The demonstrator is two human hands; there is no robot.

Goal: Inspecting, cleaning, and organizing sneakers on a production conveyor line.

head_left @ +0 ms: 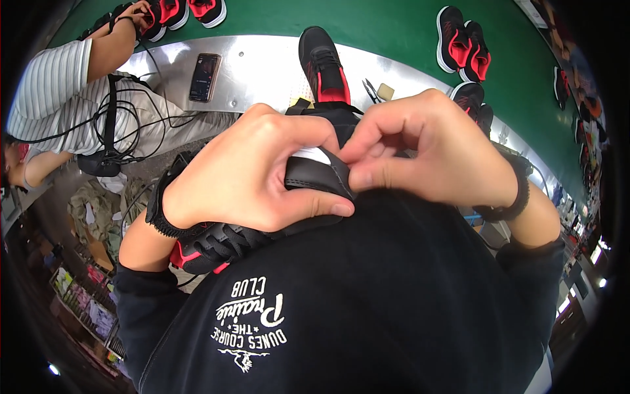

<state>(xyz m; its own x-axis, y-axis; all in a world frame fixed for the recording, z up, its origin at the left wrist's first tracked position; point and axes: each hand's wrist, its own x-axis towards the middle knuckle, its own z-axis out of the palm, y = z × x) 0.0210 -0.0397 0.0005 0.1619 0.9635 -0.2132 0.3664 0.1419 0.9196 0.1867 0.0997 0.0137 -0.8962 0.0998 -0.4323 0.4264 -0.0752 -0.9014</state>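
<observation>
A black sneaker (230, 244) with black laces and red lining lies close against my dark shirt, its toe pointing right. My left hand (243, 174) is closed around its front, with the thumb along the toe and the white sole edge partly showing. At the toe tip, the thumb and fingers of my right hand (436, 148) are pinched together against the shoe. Whatever sits between those fingertips is too small or hidden to make out. Beyond my hands another black sneaker (321, 56) with red lining rests on the metal table edge.
On the metal strip (262, 59) lie a phone (205, 77), tweezers (371, 90) and a small beige block (385, 91). Several black-and-red sneakers (454, 39) stand on the green surface (380, 26). At left sits a person in a striped shirt (56, 85), with black cables (121, 125) beside them.
</observation>
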